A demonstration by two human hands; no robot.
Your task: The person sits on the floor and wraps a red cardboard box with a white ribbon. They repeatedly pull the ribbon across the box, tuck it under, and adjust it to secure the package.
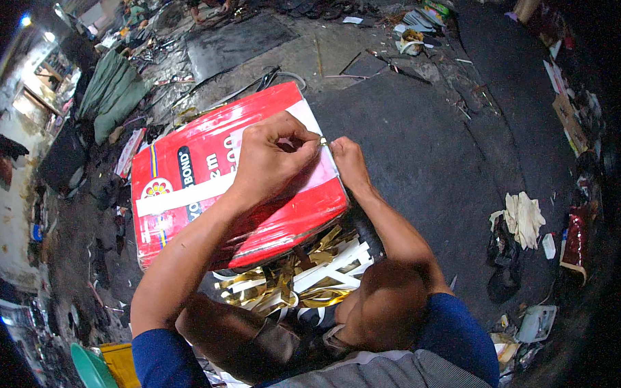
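A red printed box (257, 233), wrapped in shiny clear film, lies in front of my knees. Across its top runs a white strip (181, 198), partly hidden under my left forearm. My left hand (276, 154) is closed in a pinch over the box's right side. Just beyond that edge, my right hand (350, 162) is closed too, its fingertips almost meeting the left ones. A small shiny gold piece (324, 141) shows between the fingertips; its full shape is hidden. Below the box, between my legs, lies a heap of gold and white strips (306, 273).
Dark floor (418, 149) stretches to the right. A pale cloth (523, 219) lies there beside a black bag (502, 256). A green sheet (112, 95) is heaped at far left. At lower left stand a green basin (91, 376) and a yellow container (120, 365). Another person's hand (227, 4) shows at the top.
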